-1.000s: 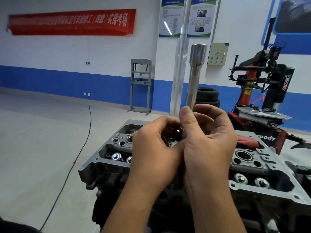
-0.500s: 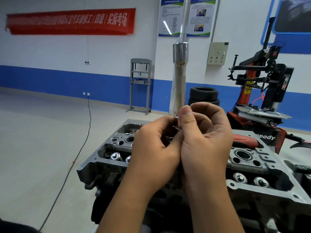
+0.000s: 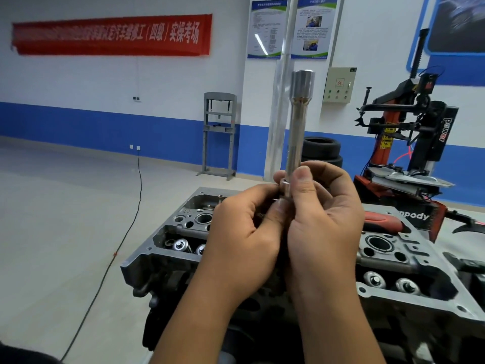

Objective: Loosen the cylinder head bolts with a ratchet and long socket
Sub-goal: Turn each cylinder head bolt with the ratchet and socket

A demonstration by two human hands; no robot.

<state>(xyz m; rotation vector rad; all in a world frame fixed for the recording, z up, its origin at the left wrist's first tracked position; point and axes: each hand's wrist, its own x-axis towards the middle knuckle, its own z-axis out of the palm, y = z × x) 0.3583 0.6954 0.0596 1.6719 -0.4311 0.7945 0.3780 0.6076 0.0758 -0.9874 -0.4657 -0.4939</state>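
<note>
Long socket [image 3: 298, 122] stands upright above both hands; cylinder head [image 3: 409, 274] below; tyre machine [image 3: 409, 132] behind right.

Red banner [image 3: 111, 35] on the white wall, white Chinese characters; right end legible: "(四级) 实操考场"; the left part is too blurred to read.

Tyre-changing machine [image 3: 409, 132], black upright column: "power" in white letters with a red "e", running vertically.

Black panel [image 3: 417, 218] behind the cylinder head, white lettering partly hidden by a hand: "npody".

Two wall posters [image 3: 291, 27] with blue and green borders: print too small to read.

Yellow stickers [image 3: 388, 137] on the machine: illegible.
</note>
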